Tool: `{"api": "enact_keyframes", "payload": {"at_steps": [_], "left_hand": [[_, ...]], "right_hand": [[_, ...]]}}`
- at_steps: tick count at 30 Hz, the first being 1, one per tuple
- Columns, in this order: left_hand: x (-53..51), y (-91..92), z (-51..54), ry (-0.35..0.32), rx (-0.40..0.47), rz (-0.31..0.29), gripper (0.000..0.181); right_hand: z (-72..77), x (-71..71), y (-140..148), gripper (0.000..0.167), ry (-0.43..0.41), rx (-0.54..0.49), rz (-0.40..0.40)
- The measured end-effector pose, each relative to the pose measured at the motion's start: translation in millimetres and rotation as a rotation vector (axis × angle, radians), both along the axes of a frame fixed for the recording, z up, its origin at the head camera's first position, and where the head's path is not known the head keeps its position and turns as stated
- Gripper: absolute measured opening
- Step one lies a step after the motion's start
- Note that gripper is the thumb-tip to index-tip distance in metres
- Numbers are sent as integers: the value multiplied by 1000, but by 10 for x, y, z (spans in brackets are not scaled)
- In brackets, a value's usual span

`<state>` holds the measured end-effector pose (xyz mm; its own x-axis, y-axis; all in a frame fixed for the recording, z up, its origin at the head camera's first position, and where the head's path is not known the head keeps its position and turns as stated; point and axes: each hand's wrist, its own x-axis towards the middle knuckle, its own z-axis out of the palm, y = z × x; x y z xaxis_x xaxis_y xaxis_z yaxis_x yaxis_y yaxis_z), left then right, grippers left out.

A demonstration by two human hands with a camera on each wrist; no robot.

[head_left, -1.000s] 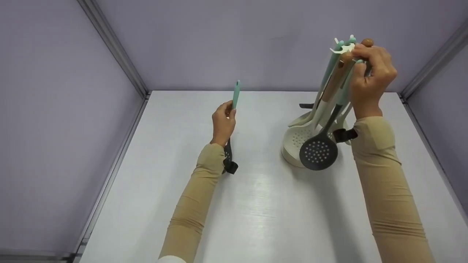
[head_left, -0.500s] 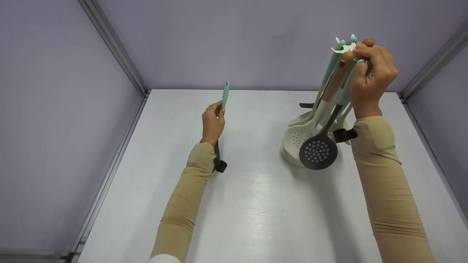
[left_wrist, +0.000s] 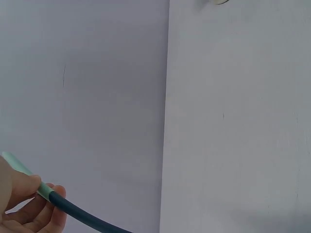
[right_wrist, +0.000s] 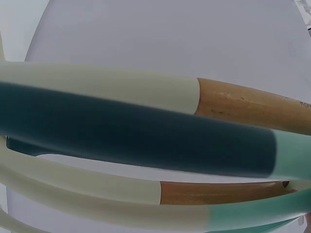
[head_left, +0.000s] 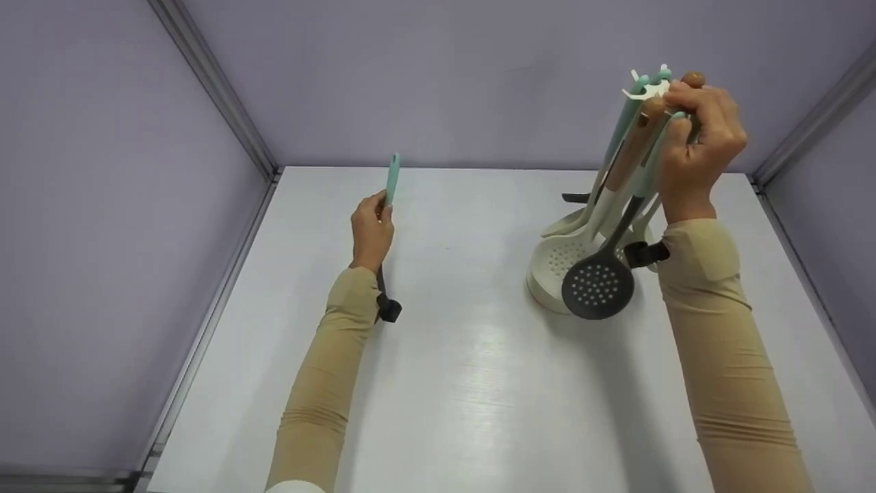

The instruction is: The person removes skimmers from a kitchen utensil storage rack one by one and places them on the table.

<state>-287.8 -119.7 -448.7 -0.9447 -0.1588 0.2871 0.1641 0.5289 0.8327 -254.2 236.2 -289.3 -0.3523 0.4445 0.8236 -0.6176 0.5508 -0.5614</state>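
My left hand [head_left: 373, 229] pinches the teal handle of a kitchen utensil [head_left: 393, 179] between thumb and fingers. Its dark shaft [left_wrist: 82, 213] runs down past the hand in the left wrist view, and its head is hidden behind the sleeve. At the right, my right hand [head_left: 698, 147] grips the white hooked top of a utensil stand [head_left: 655, 90]. From that stand hang several utensils with teal or brown handles. A dark skimmer [head_left: 597, 286] faces the front, beside a white skimmer [head_left: 562, 255]. The right wrist view shows close handles, including a dark-and-teal one [right_wrist: 146, 133].
The round white base [head_left: 544, 296] of the stand rests on the white table [head_left: 465, 383]. Grey-purple panels [head_left: 438, 82] rise behind and at both sides, joined by metal corner posts [head_left: 212, 82]. Each wrist wears a small black camera [head_left: 389, 308].
My left hand has moved left with the teal-handled utensil, away from the stand. The right hand keeps its hold on the stand's top, nearly still.
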Motion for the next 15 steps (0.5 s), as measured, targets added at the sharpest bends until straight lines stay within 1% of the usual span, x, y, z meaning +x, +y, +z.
{"api": "enact_keyframes", "payload": {"at_steps": [4,8,15], "left_hand": [[-2,-75,-16,5,-8,6,33],[5,-139,-9,-2,-1,10,33],[1,-242,-3,5,-6,34,33]], "right_hand": [[-11,2,5,33,-3,7,-11],[-20,-5,16,33,-5,9,-16],[-26,-5,14,34,2,3,-23]]}}
